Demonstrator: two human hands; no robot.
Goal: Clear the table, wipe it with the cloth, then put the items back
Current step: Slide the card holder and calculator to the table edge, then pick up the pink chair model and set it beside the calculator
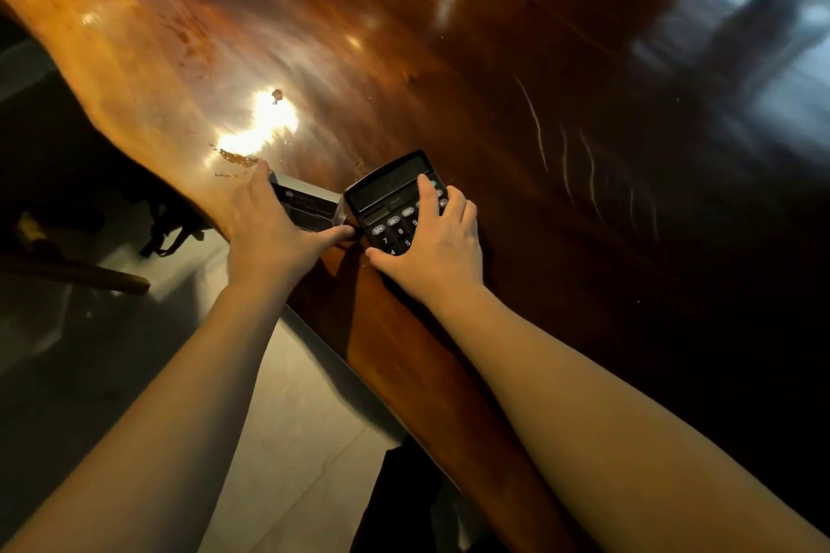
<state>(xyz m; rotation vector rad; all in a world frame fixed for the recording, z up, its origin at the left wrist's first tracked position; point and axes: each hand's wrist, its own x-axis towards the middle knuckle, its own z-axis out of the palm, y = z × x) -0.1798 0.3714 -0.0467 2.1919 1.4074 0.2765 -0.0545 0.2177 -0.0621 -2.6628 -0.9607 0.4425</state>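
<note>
A glossy brown wooden table [404,36] fills most of the view. Near its front edge lies a small dark box [310,202] with a grey top edge. My left hand [274,233] spans it, fingers at the far end and thumb at the near end. Right beside the box sits a black calculator [390,193] with grey and black keys. My right hand [431,242] lies over its lower right part, fingers across the keys and thumb at its near edge. No cloth is in view.
The table's wavy front edge [350,328] runs from upper left to lower right. Below it is a pale tiled floor [292,440]. A dark chair or stool [67,256] stands at the left, and something dark [404,498] lies under the edge.
</note>
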